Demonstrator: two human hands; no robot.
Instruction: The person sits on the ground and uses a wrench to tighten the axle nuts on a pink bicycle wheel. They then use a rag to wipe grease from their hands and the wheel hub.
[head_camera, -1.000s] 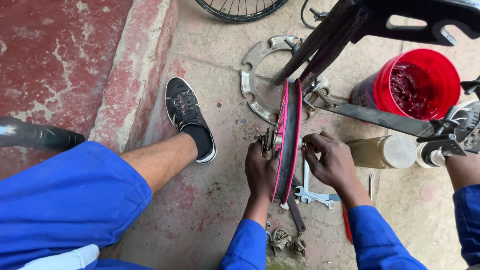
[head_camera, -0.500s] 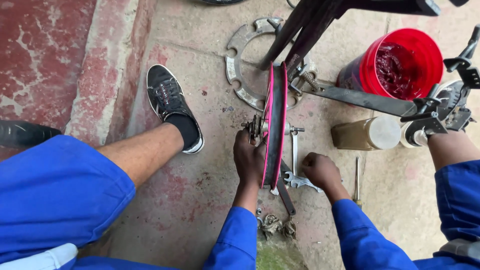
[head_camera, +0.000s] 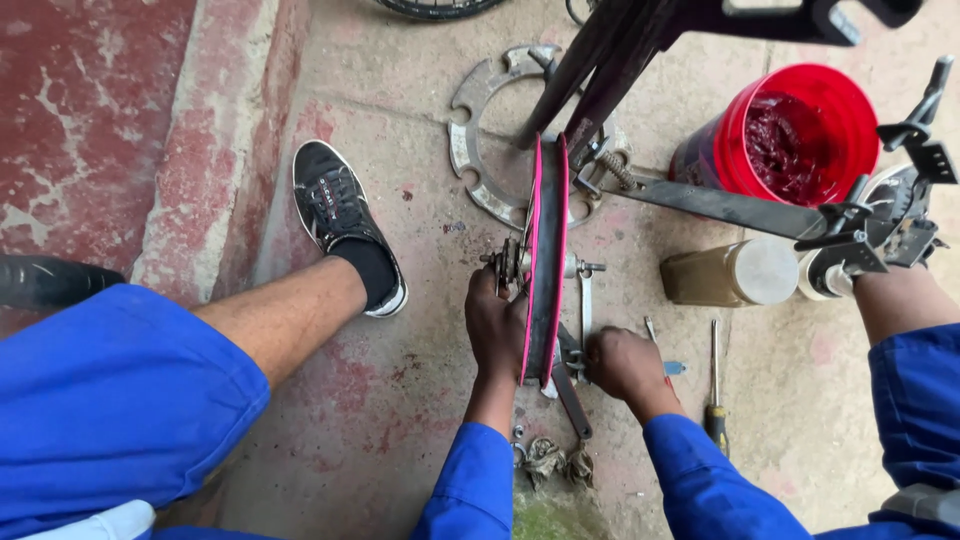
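Note:
A bicycle wheel with a pink rim (head_camera: 548, 250) stands edge-on on the concrete, under a dark bike frame (head_camera: 610, 60). My left hand (head_camera: 495, 330) grips the wheel's left side just below the greasy sprocket and axle (head_camera: 505, 262). My right hand (head_camera: 625, 365) is low on the right of the wheel, its fingers closed round the lower end of a silver spanner (head_camera: 585, 300) that points up toward the axle. A dark flat bar (head_camera: 572, 400) lies under the wheel between my hands.
A red bucket of dark red grease (head_camera: 795, 135) stands at the right, with a brownish bottle (head_camera: 730, 272) lying on its side near it. A screwdriver (head_camera: 714, 385) lies right of my hand. A notched metal ring (head_camera: 480, 150) lies behind the wheel. My leg and black shoe (head_camera: 345, 220) stretch out on the left.
My right hand has left the wheel, gone down to the floor and closed on the spanner. My left hand has stayed on the wheel. The view has tipped slightly.

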